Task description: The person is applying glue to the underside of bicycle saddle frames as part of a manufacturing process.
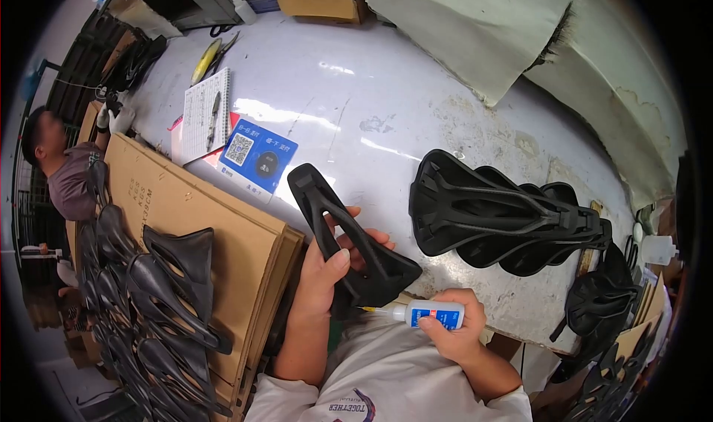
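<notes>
My left hand is closed around a black bicycle saddle, its thumb over the frame beside the long central opening. The saddle is tilted, its narrow nose pointing up and away, its wide rear end low. In my right hand is a small white glue bottle with a blue label, lying sideways. Its thin nozzle points left, close under the saddle's wide rear edge; whether the tip touches the saddle I cannot tell. To the right, several nested black saddles lie in a row on the white table.
At left, cardboard sheets carry a heap of black saddles. A blue card, a notebook and a pen lie beyond. More saddles sit at far right. White sheeting covers the back. Another person works at far left.
</notes>
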### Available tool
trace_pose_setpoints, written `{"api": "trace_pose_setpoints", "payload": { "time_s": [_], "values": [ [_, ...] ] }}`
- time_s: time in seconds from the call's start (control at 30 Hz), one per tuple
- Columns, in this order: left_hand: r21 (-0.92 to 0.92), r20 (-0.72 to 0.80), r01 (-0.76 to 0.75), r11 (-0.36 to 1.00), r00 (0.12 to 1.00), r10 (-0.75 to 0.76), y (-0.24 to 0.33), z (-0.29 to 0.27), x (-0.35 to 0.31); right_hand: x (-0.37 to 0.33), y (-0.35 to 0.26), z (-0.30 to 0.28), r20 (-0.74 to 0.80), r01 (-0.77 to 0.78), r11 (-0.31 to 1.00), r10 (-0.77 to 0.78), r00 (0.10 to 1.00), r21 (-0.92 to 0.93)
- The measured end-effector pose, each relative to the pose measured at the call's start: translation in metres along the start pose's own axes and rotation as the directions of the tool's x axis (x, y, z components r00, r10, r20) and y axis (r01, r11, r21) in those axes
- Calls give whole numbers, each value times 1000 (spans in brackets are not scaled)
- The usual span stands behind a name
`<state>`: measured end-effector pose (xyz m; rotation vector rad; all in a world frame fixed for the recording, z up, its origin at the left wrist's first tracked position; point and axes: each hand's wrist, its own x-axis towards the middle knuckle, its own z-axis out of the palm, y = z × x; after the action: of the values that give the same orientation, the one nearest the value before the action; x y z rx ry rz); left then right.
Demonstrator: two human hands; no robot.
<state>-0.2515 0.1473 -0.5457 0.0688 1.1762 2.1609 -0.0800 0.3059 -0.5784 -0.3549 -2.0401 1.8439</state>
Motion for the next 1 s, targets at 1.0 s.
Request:
{"api": "trace_pose_setpoints", "payload": {
  "time_s": [1.0],
  "values": [
    [-345, 278, -43, 938, 949, 146, -14, -9, -6, 7, -39, -13, 160, 355, 913, -327, 931, -200]
  ]
}}
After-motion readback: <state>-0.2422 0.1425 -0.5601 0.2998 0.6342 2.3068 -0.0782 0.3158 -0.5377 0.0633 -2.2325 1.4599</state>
